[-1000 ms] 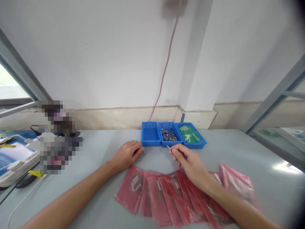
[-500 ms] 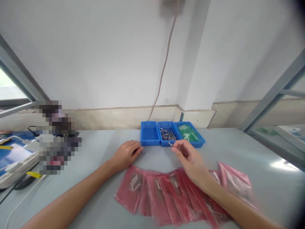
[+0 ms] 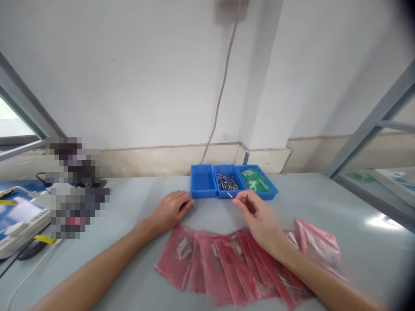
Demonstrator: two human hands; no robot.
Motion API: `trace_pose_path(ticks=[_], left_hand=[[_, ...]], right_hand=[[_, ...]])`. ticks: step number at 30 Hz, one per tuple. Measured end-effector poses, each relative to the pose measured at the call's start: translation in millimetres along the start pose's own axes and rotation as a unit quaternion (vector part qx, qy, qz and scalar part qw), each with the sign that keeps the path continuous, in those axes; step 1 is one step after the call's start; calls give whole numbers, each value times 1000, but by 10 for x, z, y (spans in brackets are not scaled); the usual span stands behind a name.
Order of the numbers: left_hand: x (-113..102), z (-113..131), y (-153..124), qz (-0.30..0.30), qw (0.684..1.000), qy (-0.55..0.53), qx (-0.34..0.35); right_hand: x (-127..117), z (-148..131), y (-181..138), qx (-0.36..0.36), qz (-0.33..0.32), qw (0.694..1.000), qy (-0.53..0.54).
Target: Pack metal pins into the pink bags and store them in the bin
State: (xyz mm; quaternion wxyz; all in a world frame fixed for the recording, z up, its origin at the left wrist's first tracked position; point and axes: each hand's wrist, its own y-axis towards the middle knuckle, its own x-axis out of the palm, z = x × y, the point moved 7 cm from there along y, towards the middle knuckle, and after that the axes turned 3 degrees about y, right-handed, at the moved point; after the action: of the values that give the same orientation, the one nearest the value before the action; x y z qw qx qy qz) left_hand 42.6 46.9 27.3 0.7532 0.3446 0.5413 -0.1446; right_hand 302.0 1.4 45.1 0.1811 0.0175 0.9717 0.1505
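Note:
My right hand (image 3: 254,211) is raised just in front of the bins, thumb and fingertips pinching a small screw-like metal part (image 3: 230,195). My left hand (image 3: 172,209) rests on the table with curled fingers. A few small dark metal pieces (image 3: 194,207) lie at its thumb tip; whether more are under the palm is hidden. Similar shiny metal parts fill the middle blue bin (image 3: 225,195). Pink plastic bags (image 3: 212,270) overlap in a row below both hands, several with small pale pieces inside. My right forearm crosses over some of them.
To the left stands a bare-bottomed blue bin (image 3: 203,194); the right blue bin (image 3: 274,192) holds a green bag (image 3: 256,180) with pale pieces. Another pink bag (image 3: 320,248) lies farther right. A power strip (image 3: 29,224) and cables occupy the left side. A wall backs the table.
The view has shifted slightly. My right hand keeps its pinch on the small metal part near the middle bin, and my left hand stays on the table.

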Motion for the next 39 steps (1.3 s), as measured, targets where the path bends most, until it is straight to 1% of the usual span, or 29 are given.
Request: trace_pose_path(ticks=[3,6,8,11,14,19,21,23,25,27,29,31,35,39], left_hand=[[-5,5,2,1,1000,0,0],[-9,8,2,-1,1000,-6,-1],[-12,6,1,-1,1000,-10,-3],[-10,4,3,0,1000,-12,-3],[-1,6,8,-1,1000,-14,1],[-34,23,2,14,1000,-24,8],[-70,38,-4,28,999,-44,1],[-103,63,-10,39,996,-79,-16],[-117,105,-16,38,992,-119,-33],[-111,167,-24,26,988,-148,-40],[-92,234,-38,11,985,-166,-37],[-71,299,-58,-1,984,-177,-26],[-24,420,-85,-22,981,-194,6],[-3,493,-86,-26,977,-211,28]], right_hand=[[4,124,32,64,1,997,53],[55,270,45,138,-6,980,141],[88,321,49,162,-8,968,189],[107,330,59,169,-6,961,218],[99,270,84,149,-4,966,210],[110,149,117,98,-24,973,205],[113,148,116,90,-28,976,196],[120,150,108,78,-38,983,163],[146,119,89,51,-65,991,106],[198,45,51,8,-107,993,45],[273,-36,-5,-30,-155,987,1],[337,-75,-57,-42,-188,981,-19],[413,-71,-99,-44,-205,977,-37],[486,-89,-127,-78,-236,966,-66]])
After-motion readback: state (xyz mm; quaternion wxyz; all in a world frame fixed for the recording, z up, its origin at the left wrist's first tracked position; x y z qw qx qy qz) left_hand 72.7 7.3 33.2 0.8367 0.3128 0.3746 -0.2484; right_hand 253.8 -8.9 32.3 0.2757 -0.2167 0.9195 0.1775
